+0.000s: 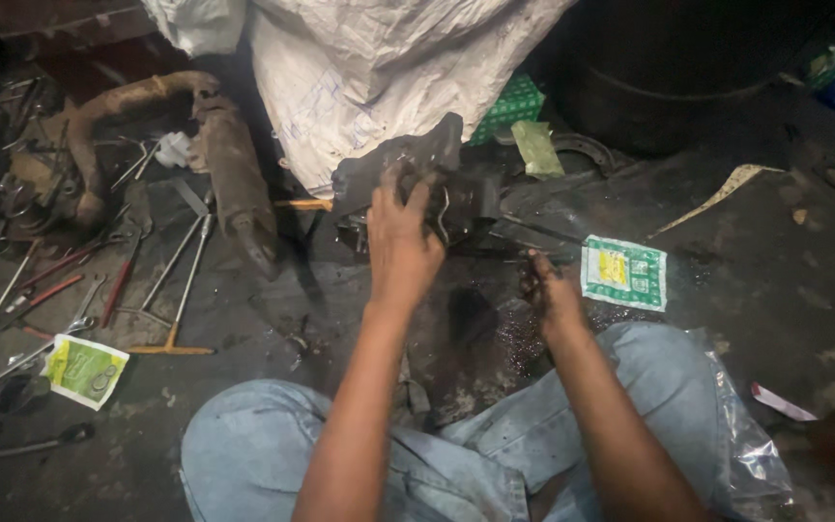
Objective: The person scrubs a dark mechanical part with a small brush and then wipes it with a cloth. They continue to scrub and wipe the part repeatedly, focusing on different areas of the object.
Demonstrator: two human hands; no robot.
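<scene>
Greasy dark metal fills my left hand point(400, 242): its grip is closed over the top of a black machine part point(417, 174), which stands tilted on the floor just beyond my knees. My right hand point(550, 295) is low beside it, fingers curled narrow on something small I cannot make out. Near this hand lies a green-white packet point(623, 273). Wrenches point(79, 290) lie far left.

green-yellow packet point(623, 273) right floor | similar packet point(84, 370) left | green box point(511, 106), perhaps carton
</scene>
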